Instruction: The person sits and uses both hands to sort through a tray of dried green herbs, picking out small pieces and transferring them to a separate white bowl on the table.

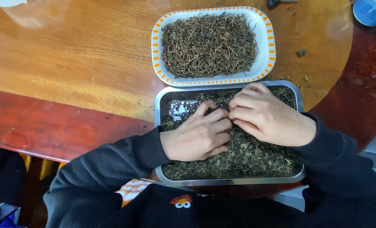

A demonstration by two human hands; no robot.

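While both hands press together over a bed of dark green dried crumbled leaves [247,156], the left hand [200,135] lies knuckles-up with its fingers curled inward, pinching a bit of the leaf between thumb and fingertips. Touching it on its outer side, the right hand [266,116] is likewise loosely closed, fingertips meeting the left hand's; what it grips, if anything, is hidden. Beneath them the leaves fill a rectangular stainless-steel tray [230,181], with bare shiny metal showing beyond the left hand's thumb. Just past the fingertips sits a white oblong dish with an orange-dashed rim [156,46], heaped with brown dried stems [209,44]. Both stand on a polished wooden table [69,55]. Black sleeves [112,169] cover the wrists.
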